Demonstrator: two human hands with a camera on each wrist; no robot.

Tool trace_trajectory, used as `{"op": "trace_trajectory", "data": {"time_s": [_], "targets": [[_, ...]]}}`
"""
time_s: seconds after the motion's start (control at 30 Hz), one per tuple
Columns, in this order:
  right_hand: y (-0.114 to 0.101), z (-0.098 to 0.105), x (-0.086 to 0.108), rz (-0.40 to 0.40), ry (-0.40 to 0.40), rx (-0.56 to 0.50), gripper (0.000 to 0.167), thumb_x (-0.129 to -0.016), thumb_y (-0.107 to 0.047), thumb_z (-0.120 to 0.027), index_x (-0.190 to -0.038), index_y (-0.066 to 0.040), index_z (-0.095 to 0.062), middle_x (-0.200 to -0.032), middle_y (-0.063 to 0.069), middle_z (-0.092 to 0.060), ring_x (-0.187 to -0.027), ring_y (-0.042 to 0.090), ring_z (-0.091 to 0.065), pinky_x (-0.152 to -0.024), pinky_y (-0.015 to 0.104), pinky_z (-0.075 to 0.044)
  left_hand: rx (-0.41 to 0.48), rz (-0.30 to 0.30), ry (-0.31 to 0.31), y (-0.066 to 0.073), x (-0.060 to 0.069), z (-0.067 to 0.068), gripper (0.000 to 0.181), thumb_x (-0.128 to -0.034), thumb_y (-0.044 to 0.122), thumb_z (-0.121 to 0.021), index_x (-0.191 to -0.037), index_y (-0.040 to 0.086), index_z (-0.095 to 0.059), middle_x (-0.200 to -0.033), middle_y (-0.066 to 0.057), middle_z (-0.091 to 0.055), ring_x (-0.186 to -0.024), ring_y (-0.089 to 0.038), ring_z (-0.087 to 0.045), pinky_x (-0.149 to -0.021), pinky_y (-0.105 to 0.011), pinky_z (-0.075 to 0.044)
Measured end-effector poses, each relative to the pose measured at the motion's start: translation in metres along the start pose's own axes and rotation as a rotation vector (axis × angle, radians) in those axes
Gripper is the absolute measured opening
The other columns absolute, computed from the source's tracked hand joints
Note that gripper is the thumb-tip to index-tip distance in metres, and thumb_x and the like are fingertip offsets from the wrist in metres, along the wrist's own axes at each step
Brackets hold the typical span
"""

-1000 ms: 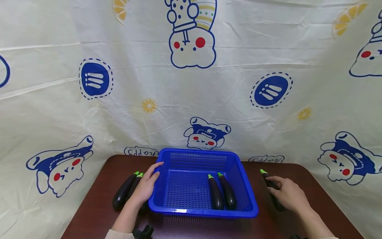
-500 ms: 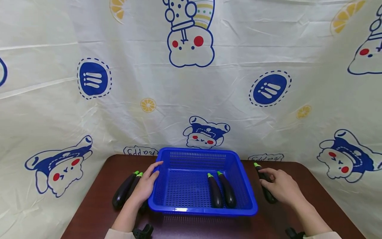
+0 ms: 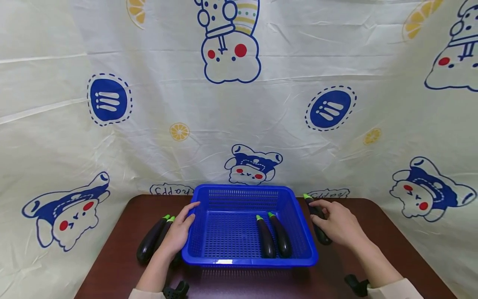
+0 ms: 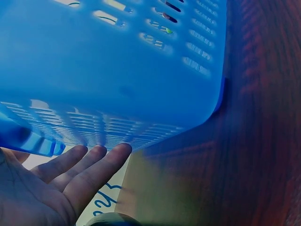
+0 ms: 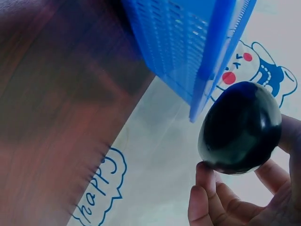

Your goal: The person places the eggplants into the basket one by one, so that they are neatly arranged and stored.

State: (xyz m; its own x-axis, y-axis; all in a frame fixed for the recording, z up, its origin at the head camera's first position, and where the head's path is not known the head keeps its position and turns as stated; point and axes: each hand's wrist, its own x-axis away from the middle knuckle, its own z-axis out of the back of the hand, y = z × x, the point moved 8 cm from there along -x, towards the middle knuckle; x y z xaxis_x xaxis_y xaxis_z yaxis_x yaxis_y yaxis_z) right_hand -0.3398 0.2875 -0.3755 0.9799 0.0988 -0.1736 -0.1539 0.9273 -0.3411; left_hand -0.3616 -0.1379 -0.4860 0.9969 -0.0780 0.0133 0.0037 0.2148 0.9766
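Observation:
My right hand (image 3: 340, 222) grips an eggplant (image 3: 319, 232), fingers and thumb around its dark body, just right of the blue plastic basket (image 3: 250, 262). In the right wrist view the rounded end of that eggplant (image 5: 240, 129) faces the camera, fingers curled about it. Resting on the basket's left rim is my left hand (image 3: 177, 234); in the left wrist view its fingers (image 4: 96, 181) lie fairly straight outside the basket wall (image 4: 94, 61). Inside the basket, toward the right, two eggplants (image 3: 266, 238) lie side by side, green stems pointing away.
More eggplants (image 3: 149, 245) lie on the brown table (image 3: 115, 253) left of the basket, partly hidden by my left forearm. A cartoon-printed pale sheet (image 3: 149, 104) hangs behind the table's far edge.
My right hand has carried the eggplant leftward and a little away from me, up close to the basket's right side. The left hand stays on the rim. The head view has shifted slightly.

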Motion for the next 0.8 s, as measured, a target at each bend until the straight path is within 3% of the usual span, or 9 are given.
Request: {"op": "trace_trajectory", "data": {"time_s": [0.07,0.5,0.8], "targets": [[-0.004,0.000,-0.001,0.004,0.004,0.003,0.039,-0.094,-0.029,-0.074,-0.130,-0.015,-0.070,-0.107,0.012,-0.072,-0.107,0.037,-0.068,-0.069,0.047,-0.052,-0.006,0.004,0.003,-0.001,0.000,0.000,0.042,-0.1131,0.025,-0.037,-0.154,0.029,-0.046,-0.158,-0.017,-0.047,-0.128,-0.035,-0.059,-0.095,-0.045,-0.052],[-0.032,-0.009,-0.003,0.004,-0.010,-0.010,0.039,-0.095,-0.029,-0.073,-0.131,-0.015,-0.071,-0.098,0.006,-0.071,-0.104,0.031,-0.068,-0.071,0.043,-0.052,0.005,-0.010,-0.006,0.001,0.005,0.002,0.042,-0.1133,0.024,-0.036,-0.154,0.025,-0.045,-0.157,-0.019,-0.047,-0.127,-0.036,-0.061,-0.093,-0.044,-0.054],[-0.051,-0.019,-0.004,0.023,-0.004,-0.023,0.037,-0.094,-0.028,-0.073,-0.130,-0.016,-0.073,-0.081,0.001,-0.057,-0.087,0.021,-0.059,-0.064,0.032,-0.039,0.002,-0.002,-0.006,-0.001,-0.001,-0.001,0.042,-0.1133,0.024,-0.036,-0.154,0.027,-0.045,-0.159,-0.016,-0.046,-0.129,-0.036,-0.059,-0.096,-0.047,-0.053]]}}
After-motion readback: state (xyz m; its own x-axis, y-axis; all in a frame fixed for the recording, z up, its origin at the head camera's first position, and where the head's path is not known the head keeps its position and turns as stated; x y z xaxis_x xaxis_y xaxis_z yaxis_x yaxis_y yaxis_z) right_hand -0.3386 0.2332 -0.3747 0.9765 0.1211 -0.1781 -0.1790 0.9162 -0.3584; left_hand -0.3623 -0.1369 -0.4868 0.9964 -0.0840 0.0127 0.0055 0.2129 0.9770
